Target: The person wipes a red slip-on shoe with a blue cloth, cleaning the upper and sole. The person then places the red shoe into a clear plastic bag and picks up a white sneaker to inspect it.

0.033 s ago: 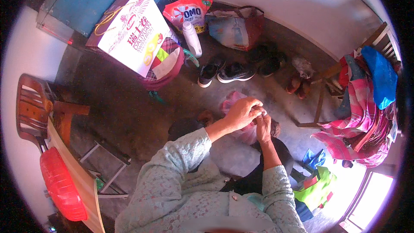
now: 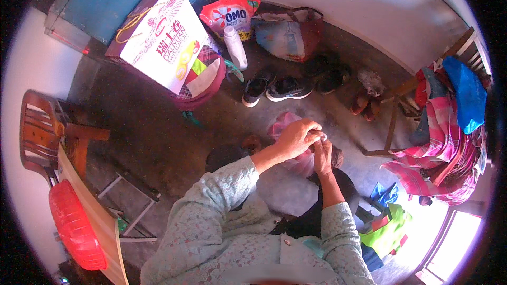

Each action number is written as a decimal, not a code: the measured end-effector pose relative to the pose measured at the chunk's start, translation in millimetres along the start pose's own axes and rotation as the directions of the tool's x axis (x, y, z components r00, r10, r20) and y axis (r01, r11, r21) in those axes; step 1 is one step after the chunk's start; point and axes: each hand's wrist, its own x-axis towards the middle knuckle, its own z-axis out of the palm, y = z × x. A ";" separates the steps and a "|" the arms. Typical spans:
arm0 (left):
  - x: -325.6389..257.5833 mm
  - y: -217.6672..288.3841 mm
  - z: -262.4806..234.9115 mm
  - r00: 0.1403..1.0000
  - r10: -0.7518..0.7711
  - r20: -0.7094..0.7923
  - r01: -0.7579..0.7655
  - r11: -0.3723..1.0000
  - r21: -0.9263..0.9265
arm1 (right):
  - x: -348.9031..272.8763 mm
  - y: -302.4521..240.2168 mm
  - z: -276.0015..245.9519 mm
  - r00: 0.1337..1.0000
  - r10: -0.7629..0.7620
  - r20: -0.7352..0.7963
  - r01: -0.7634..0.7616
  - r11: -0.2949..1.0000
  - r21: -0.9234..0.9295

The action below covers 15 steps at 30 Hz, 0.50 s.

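Note:
My left hand point(image 2: 297, 138) and my right hand point(image 2: 322, 154) meet in front of me. Their fingertips are pinched together, and a tiny whitish spot shows between them. What they hold, if anything, is too small to name. Below and partly behind the hands is a pink translucent plastic bag point(image 2: 302, 167), its other end showing past the left hand. It lies low, close to the floor; its contents are hidden. Both forearms wear pale green lace sleeves.
Dark shoes point(image 2: 289, 88) stand ahead, near a white bottle point(image 2: 235, 48), a red detergent bag point(image 2: 231, 13) and a large white-and-purple carton point(image 2: 163, 37). At right, clothes point(image 2: 443, 137) hang over a wooden chair. A red plastic basin point(image 2: 75, 225) leans at left beside a wooden chair point(image 2: 39, 132).

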 end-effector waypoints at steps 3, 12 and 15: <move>0.6 0.0 -0.8 1.000 -0.008 0.010 0.008 1.000 0.000 | -0.4 -3.9 0.3 0.998 0.059 -0.025 -0.058 0.997 0.045; -1.2 2.1 -11.7 1.000 -0.020 0.023 0.015 0.977 0.211 | 1.5 -12.1 -2.6 0.989 0.119 -0.087 -0.119 0.993 0.007; -1.0 0.3 -12.0 1.000 0.015 0.014 -0.018 0.959 0.282 | 3.5 -9.0 -4.1 0.987 0.100 -0.128 -0.113 0.988 -0.102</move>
